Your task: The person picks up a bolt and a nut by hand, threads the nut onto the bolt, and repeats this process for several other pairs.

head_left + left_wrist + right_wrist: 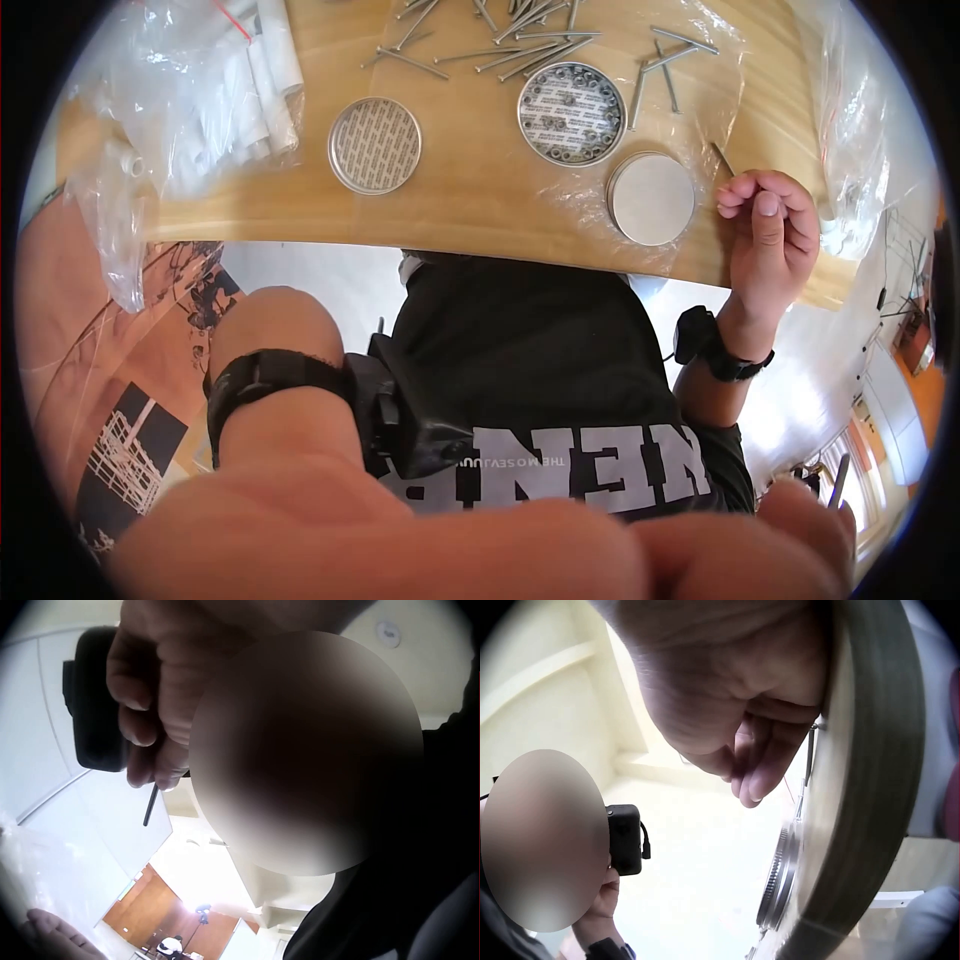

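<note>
My left hand [400,540] is raised close to the head camera, large and blurred at the bottom of the head view. Its curled fingers grip a thin metal bolt [151,805], whose end sticks out below them in the left wrist view. Beside those fingers is a black camera box [97,697]. The right hand [770,235] rests at the table's right front edge, fingers loosely bent with nothing visible in them. A single bolt [722,158] lies by its fingertips. Left of this hand is a round silver tin [651,198]; another tin [525,120] holds small nuts.
Loose long bolts [520,50] lie scattered at the table's far side. A shallow round lid [375,146] with printed lining sits left of centre. Clear plastic bags with white tubes [250,90] lie at the left; more plastic wrap [850,110] is at the right.
</note>
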`<state>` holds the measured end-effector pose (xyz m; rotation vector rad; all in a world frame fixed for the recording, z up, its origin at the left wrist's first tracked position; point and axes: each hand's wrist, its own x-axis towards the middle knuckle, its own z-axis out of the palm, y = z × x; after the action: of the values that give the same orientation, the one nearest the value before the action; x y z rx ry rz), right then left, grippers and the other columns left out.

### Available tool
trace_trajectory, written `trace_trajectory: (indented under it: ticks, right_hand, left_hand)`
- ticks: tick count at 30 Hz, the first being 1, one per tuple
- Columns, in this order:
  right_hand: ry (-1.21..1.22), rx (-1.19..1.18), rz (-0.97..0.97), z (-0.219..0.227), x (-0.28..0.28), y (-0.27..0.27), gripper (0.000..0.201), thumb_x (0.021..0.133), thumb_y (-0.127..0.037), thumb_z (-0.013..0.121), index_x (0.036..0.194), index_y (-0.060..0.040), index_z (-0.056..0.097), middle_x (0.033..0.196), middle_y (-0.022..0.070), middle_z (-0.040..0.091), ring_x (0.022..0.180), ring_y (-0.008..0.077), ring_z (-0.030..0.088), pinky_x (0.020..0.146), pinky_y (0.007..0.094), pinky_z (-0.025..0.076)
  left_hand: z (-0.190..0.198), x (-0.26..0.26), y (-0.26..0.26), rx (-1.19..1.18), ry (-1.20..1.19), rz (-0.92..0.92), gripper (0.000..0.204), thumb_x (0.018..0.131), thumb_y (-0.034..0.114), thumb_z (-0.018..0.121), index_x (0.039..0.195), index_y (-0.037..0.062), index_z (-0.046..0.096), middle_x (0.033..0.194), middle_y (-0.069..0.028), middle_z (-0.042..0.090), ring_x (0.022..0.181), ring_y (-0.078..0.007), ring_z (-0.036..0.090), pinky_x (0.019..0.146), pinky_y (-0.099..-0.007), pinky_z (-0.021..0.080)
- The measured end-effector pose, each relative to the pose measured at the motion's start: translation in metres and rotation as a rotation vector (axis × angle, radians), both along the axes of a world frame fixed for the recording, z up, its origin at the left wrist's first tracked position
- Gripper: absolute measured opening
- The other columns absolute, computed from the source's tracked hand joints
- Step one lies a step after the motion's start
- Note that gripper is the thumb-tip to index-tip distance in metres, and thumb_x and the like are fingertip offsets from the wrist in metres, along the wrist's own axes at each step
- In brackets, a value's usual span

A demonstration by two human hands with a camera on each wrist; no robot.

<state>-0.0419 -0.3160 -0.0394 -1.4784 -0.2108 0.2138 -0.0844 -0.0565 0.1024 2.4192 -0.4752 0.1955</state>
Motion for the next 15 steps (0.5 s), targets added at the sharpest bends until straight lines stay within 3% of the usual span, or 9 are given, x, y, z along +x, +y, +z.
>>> trace_trajectory:
  ticks: [15]
  right_hand:
    - [-0.057, -0.03, 0.0, 0.0, 0.001, -0.002, 0.014, 0.098, -0.003, 0.055, 0.109, 0.0034, 0.059, 0.092, 0.0139, 0.067, 0.08, 0.019, 0.066, 0.072, 0.0305, 0.055]
  left_hand:
    - [0.014, -0.006, -0.023, 0.104, 0.331, 0.148, 0.013, 0.073, 0.016, 0.074, 0.073, 0.0102, 0.062, 0.064, -0.0033, 0.054, 0.05, -0.0216, 0.051, 0.041, -0.0326, 0.038]
